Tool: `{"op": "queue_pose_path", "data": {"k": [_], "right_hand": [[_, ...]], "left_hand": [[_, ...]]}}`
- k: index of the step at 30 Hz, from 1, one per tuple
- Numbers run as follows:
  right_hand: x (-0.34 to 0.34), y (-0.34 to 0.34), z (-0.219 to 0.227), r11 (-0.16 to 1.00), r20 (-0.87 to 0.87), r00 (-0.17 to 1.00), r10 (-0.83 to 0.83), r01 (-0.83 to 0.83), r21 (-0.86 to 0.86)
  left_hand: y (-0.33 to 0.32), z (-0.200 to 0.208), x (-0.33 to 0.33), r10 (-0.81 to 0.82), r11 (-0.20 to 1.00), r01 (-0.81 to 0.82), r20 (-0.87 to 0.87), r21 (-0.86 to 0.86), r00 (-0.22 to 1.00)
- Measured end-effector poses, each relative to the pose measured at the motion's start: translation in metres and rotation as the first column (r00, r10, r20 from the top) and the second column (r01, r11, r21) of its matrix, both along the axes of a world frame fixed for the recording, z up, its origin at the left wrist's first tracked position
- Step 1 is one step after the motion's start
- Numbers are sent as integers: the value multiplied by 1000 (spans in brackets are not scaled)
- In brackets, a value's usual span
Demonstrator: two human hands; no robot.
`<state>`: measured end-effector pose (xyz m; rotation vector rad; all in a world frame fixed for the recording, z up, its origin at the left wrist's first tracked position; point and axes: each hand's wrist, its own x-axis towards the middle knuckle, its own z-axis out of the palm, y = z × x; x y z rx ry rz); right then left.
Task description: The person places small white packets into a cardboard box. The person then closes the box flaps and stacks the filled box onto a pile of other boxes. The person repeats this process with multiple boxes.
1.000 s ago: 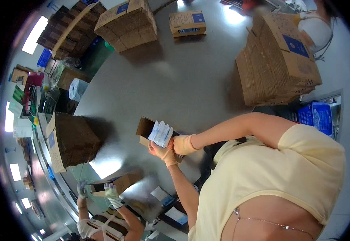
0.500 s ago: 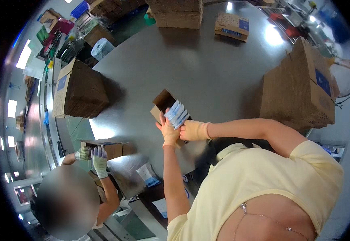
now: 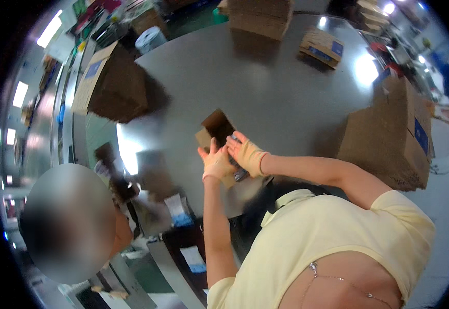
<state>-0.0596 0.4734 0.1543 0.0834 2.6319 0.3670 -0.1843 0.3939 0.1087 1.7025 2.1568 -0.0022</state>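
Observation:
A small open cardboard box (image 3: 218, 123) lies on the grey table (image 3: 193, 87) in front of me, its flaps standing out. My left hand (image 3: 217, 161), in a pale fingerless glove, is over the box's near part with fingers spread. Beside it my right hand (image 3: 247, 155), gloved alike, lies across the box's right side with fingers stretched out. Between and under the hands, packets (image 3: 241, 174) show only as a greyish edge in the box; the rest of them is hidden. Neither hand is wrapped around anything.
Large cardboard boxes stand at left (image 3: 119, 85), right (image 3: 376, 134) and far side (image 3: 260, 18). A smaller carton (image 3: 321, 49) lies far right. White-and-blue packets (image 3: 178, 210) rest at the near left edge. A co-worker (image 3: 124, 234), partly blurred, is at left.
The fanned packets that were upright in my hands are now down in the box. My right hand has opened and moved over it. The view has shifted, and the co-worker's hands have moved.

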Motion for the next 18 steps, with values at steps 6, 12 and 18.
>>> {"op": "queue_pose_path", "data": {"k": [6,12,18], "right_hand": [[-11,11,-10,990,61,993,99,-93,-108],[8,25,-11,989,82,991,105,-95,-115],[4,17,-5,991,122,985,119,-110,-77]], "left_hand": [[-22,-29,21,216,919,-223,59,326,975],[-183,-26,45,658,382,-756,418,532,627],[-386,-27,32,889,41,-950,-423,-308,176]]}}
